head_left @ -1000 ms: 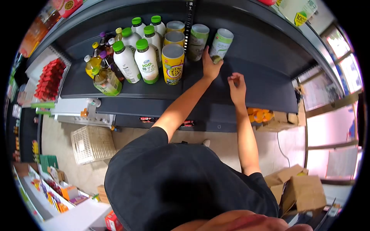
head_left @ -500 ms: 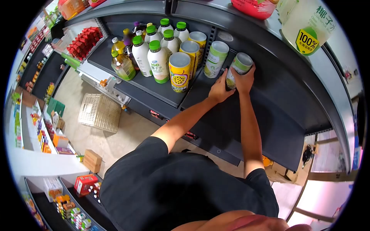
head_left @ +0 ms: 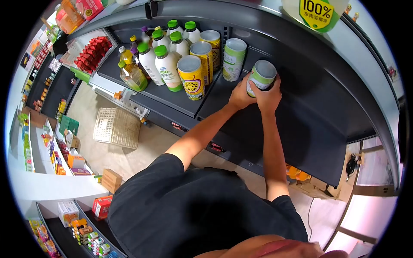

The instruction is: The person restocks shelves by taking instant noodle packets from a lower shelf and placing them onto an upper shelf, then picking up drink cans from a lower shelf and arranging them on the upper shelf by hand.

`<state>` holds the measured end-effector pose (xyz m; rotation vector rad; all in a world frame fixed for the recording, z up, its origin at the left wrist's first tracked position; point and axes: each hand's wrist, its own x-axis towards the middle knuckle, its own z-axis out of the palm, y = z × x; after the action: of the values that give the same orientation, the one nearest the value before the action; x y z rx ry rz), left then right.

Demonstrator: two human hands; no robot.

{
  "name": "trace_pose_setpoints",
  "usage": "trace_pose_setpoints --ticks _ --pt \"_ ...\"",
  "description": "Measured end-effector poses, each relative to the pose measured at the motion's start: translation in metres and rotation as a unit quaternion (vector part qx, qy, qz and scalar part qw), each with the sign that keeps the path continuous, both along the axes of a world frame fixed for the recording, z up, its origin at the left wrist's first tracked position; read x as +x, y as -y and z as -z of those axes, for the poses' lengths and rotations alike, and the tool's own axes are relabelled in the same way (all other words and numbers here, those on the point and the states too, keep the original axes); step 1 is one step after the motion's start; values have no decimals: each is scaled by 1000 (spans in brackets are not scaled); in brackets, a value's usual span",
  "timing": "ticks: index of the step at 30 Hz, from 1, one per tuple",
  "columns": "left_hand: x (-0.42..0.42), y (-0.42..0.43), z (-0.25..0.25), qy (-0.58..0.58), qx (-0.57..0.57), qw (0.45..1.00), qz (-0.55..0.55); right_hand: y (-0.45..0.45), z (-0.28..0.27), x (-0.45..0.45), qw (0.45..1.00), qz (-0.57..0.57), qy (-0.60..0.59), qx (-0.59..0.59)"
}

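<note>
A green and white can (head_left: 260,76) with a grey lid is gripped between both my hands over the dark shelf (head_left: 241,124). My left hand (head_left: 241,93) wraps its left side, and my right hand (head_left: 269,95) closes round its right side with the thumb across the front. The underside of the can is hidden by my fingers. A second green can (head_left: 234,59) stands upright on the shelf to the left, apart from my hands. Beyond it are several yellow cans (head_left: 191,77) and white bottles with green caps (head_left: 168,69).
Juice bottles (head_left: 133,76) stand at the left end of the shelf, beside red packets (head_left: 93,53). An upper shelf edge (head_left: 275,26) curves overhead. On the floor to the left sits a cream wicker basket (head_left: 116,127); a cardboard box (head_left: 111,180) lies behind me.
The held can has tilted so its lid faces the camera more, and both hands have shifted a little with it. The camera view has moved slightly too.
</note>
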<state>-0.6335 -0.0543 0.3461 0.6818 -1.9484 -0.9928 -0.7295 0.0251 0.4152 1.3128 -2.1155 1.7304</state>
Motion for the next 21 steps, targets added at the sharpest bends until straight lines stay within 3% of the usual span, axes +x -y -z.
trace_pose_setpoints --ticks 2,18,21 --pt "3 -2 -6 15 33 999 24 -9 -3 6 1000 0 13 -14" --pt "-3 10 16 -32 -84 992 93 -45 25 36 996 63 12 -66" --pt "-1 6 16 -49 -96 988 109 -55 24 39 988 10 98 -116"
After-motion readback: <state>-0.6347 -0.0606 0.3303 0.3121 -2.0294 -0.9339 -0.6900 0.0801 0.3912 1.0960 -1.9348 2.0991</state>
